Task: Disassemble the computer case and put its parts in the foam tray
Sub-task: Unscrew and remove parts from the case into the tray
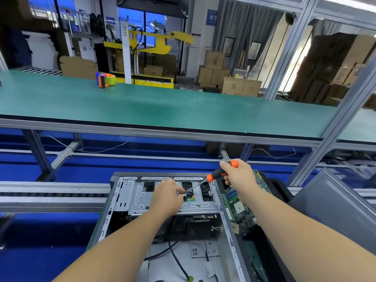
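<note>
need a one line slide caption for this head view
Right hand drives an orange screwdriver into the open computer case's drive bracket while the left hand steadies the tip.

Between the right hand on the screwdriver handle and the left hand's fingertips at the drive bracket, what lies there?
In the head view, only the screwdriver lies between: its thin shaft runs from the right hand down to the left hand, above the drive bracket.

Right hand [238, 174] angles screwdriver [215, 176] into computer case [122, 200].

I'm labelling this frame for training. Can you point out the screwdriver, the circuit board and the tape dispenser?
screwdriver [220, 173]: head view, on the black and orange handle.
circuit board [239, 210]: head view, on its green face.
tape dispenser [105, 79]: head view, on the green tape roll.
</note>
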